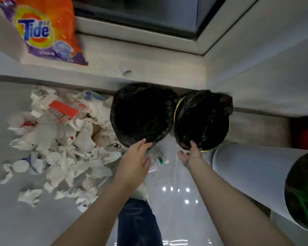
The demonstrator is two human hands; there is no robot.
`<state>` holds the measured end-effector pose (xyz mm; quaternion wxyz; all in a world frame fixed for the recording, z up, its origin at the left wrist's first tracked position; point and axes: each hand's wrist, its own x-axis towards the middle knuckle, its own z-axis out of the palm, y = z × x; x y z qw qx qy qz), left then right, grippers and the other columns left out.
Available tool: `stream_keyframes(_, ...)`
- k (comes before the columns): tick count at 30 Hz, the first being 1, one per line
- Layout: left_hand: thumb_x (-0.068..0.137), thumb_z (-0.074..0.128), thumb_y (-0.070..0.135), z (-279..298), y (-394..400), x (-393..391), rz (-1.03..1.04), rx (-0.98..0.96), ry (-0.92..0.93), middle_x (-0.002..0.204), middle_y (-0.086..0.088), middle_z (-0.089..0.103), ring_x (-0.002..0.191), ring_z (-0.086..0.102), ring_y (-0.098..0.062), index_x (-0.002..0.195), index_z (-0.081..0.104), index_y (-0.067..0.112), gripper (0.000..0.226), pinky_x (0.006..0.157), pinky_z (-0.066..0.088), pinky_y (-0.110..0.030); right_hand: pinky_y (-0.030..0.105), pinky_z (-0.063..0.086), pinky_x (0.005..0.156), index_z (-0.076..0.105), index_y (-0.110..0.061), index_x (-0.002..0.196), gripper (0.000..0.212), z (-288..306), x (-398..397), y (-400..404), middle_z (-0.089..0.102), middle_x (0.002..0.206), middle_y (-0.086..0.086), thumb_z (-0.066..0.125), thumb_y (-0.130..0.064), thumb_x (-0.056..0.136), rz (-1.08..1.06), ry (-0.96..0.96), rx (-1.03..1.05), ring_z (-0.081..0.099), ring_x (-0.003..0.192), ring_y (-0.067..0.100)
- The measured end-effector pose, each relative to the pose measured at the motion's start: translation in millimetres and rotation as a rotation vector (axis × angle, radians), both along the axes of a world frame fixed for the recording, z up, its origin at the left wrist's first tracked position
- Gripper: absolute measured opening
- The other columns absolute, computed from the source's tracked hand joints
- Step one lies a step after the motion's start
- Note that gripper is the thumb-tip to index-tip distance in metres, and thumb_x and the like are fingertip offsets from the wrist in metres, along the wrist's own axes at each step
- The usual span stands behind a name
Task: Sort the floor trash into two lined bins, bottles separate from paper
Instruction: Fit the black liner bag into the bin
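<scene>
Two bins are standing side by side, the left bin [142, 112] showing nothing but its glossy black liner, the right bin [202, 119] wearing the same black with a thin yellow-green rim peeking out. The paper heap [60, 139] is lying mostly white on the pale grey floor [16, 228], with a red-orange card [63, 108] glowing in it and a clear bottle [158, 162] showing a green band. Up on the ledge a detergent bag [46, 29] is blazing orange and purple, with blue lettering in a yellow ring.
</scene>
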<state>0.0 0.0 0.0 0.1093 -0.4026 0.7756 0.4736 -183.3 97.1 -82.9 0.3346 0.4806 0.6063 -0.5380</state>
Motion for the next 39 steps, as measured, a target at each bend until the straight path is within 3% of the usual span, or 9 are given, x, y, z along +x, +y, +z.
stream_keyframes(3, 0.097, 0.047, 0.023, -12.8, 7.4, 7.8, 0.020, -0.003, -0.028, 0.150, 0.007, 0.032, 0.136, 0.029, -0.010, 0.142, 0.040, 0.024, 0.045, 0.109, 0.026, -0.023, 0.038, 0.038, 0.107, 0.036, -0.001, 0.140, 0.049, -23.1, -6.4, 0.1, 0.049, 0.131, 0.015, 0.046, -0.025, 0.099, -0.103, -0.027, -0.139, 0.051, 0.117, 0.029)
stream_keyframes(5, 0.097, 0.046, 0.023, -17.5, 13.3, 17.1, 0.015, 0.013, -0.063, 0.149, 0.007, 0.033, 0.137, 0.028, -0.010, 0.141, 0.040, 0.023, 0.044, 0.108, 0.023, -0.020, 0.035, 0.032, 0.111, 0.034, -0.001, 0.142, 0.044, -33.1, -7.5, 0.7, 0.044, 0.141, 0.015, 0.037, -0.017, 0.102, -0.169, -0.009, -0.166, 0.044, 0.128, 0.029)
stream_keyframes(10, 0.098, 0.044, 0.022, -8.6, 23.4, 42.2, -0.023, 0.011, -0.071, 0.147, 0.011, 0.035, 0.135, 0.030, -0.006, 0.140, 0.040, 0.026, 0.042, 0.103, 0.021, -0.013, 0.042, 0.046, 0.096, 0.034, 0.000, 0.140, 0.042, -21.4, -8.0, 11.3, 0.038, 0.145, 0.020, 0.034, -0.007, 0.098, -0.009, 0.052, 0.113, 0.042, 0.130, 0.036)
stream_keyframes(13, 0.098, 0.042, 0.018, 4.8, 26.4, 55.9, -0.009, 0.032, -0.044, 0.143, 0.012, 0.038, 0.133, 0.032, -0.005, 0.138, 0.043, 0.026, 0.040, 0.101, 0.020, -0.011, 0.038, 0.039, 0.103, 0.031, 0.006, 0.140, 0.043, 12.6, 5.6, 20.2, 0.037, 0.145, 0.023, 0.026, -0.012, 0.101, -0.005, 0.057, 0.209, 0.040, 0.131, 0.037)
stream_keyframes(16, 0.097, 0.044, 0.019, 19.8, 28.3, 67.7, 0.073, 0.061, -0.039, 0.140, 0.011, 0.042, 0.130, 0.036, -0.005, 0.136, 0.045, 0.025, 0.039, 0.101, 0.024, -0.012, 0.039, 0.047, 0.091, 0.040, 0.005, 0.134, 0.042, 54.3, 40.7, 19.9, 0.048, 0.130, 0.022, 0.040, -0.008, 0.094, 0.051, 0.126, 0.365, 0.052, 0.115, 0.036)
stream_keyframes(21, 0.097, 0.048, 0.021, 81.5, 30.1, 85.7, 0.336, 0.094, 0.069, 0.135, 0.010, 0.046, 0.125, 0.040, -0.004, 0.132, 0.049, 0.023, 0.036, 0.100, 0.027, -0.015, 0.032, 0.041, 0.086, 0.050, 0.008, 0.123, 0.037, 135.0, 119.7, 31.6, 0.052, 0.106, 0.014, 0.044, -0.007, 0.091, 0.147, 0.178, 0.345, 0.052, 0.097, 0.030)
stream_keyframes(27, 0.095, 0.053, 0.021, 136.2, 39.6, 146.6, 0.655, 0.222, 0.239, 0.130, 0.012, 0.048, 0.119, 0.044, -0.003, 0.133, 0.047, 0.024, 0.039, 0.094, 0.035, -0.016, 0.040, 0.042, 0.083, 0.053, 0.013, 0.116, 0.038, 182.0, 230.4, 44.6, 0.058, 0.118, 0.029, 0.046, -0.014, 0.091, 0.368, 0.284, 0.460, 0.054, 0.106, 0.043)
stream_keyframes(32, 0.091, 0.058, 0.029, 148.6, 65.4, 267.8, 0.857, 0.275, 0.256, 0.130, 0.013, 0.042, 0.118, 0.040, -0.003, 0.135, 0.041, 0.029, 0.047, 0.093, 0.033, -0.020, 0.047, 0.040, 0.094, 0.051, 0.017, 0.121, 0.040, 219.6, 356.1, 50.1, 0.054, 0.122, 0.034, 0.047, -0.014, 0.095, 0.607, 0.350, 0.456, 0.051, 0.113, 0.047)
stream_keyframes(39, 0.084, 0.069, 0.028, 140.7, 130.4, 445.4, 1.062, 0.314, 0.341, 0.130, 0.011, 0.050, 0.122, 0.049, -0.009, 0.137, 0.035, 0.031, 0.063, 0.101, 0.043, -0.029, 0.040, 0.041, 0.088, 0.051, 0.016, 0.119, 0.036, 236.3, 532.7, 84.0, 0.058, 0.117, 0.029, 0.045, -0.010, 0.095, 0.962, 0.402, 0.330, 0.053, 0.110, 0.044)
